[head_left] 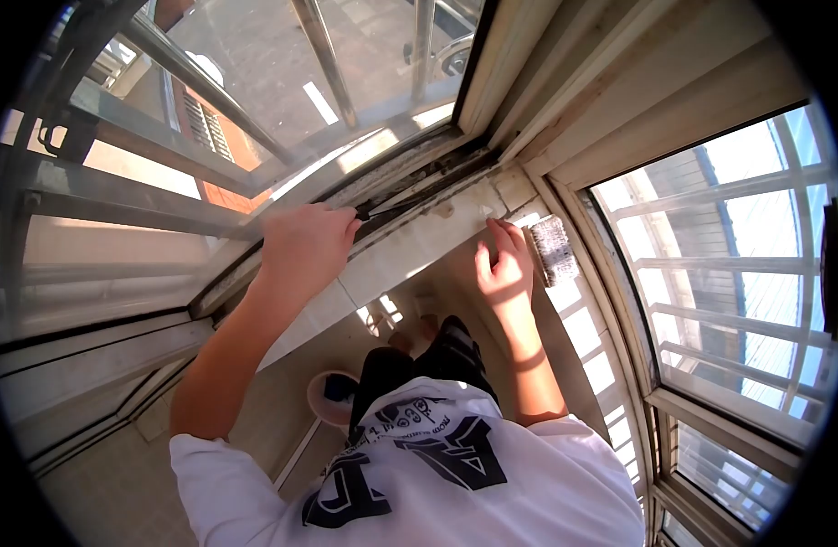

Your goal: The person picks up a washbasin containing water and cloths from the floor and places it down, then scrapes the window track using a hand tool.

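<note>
Head view. My left hand, upper left of centre, is closed round a dark, thin tool. The tool lies at the dirty window track, its far part dark against the grime; where exactly the tip ends, I cannot tell. Grip on that side: clenched, fingers bent over the near end.

My right hand, right of centre, has its fingertips at the pale tiled ledge, thumb apart from the fingers. Whether something small is pinched there, cannot tell. Just beside it, to the right, is a bristly whitish block.

Risks noted (judgement):
1. Tool slip. Cause: narrow, grimy track and a hold at one end only; a sideways push could skid the tip along the metal, and my knuckles are near the frame edge.
2. Tool lost outward. Cause: the track borders the barred opening at top; a loosened hold could let it drop between the bars.
3. Block knocked down. Cause: right wrist and block lie close; an elbow swing might tip it.
4. Footing. Cause: basin on the floor, lower centre, near my legs; a step back could catch it.
5. Glare at right may hide grit.
</note>
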`<action>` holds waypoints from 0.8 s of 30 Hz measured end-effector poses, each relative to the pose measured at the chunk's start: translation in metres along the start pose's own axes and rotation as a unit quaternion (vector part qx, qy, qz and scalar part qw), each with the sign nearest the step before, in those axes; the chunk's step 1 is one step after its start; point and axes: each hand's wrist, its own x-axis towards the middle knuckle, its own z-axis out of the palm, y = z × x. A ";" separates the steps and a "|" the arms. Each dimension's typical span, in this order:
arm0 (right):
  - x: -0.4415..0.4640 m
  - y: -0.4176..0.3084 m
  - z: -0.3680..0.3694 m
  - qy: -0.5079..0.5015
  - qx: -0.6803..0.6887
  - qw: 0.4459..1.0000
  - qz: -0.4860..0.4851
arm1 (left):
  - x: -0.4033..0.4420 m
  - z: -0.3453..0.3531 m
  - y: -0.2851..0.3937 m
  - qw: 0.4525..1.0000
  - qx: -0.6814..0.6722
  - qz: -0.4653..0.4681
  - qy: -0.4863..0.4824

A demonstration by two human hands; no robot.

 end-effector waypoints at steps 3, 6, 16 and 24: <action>-0.011 0.005 0.003 0.018 -0.032 0.999 -0.020 | 0.015 0.016 0.020 1.000 -0.005 0.009 -0.003; -0.019 -0.005 -0.009 0.007 -0.046 0.999 0.014 | 0.042 0.043 0.043 0.997 -0.057 0.023 0.038; -0.031 0.012 -0.049 0.096 -0.128 0.987 -0.014 | 0.031 0.036 0.023 0.999 -0.008 0.026 0.025; -0.034 0.022 -0.054 0.087 -0.178 0.980 0.004 | -0.026 0.006 -0.009 1.000 0.018 -0.010 -0.010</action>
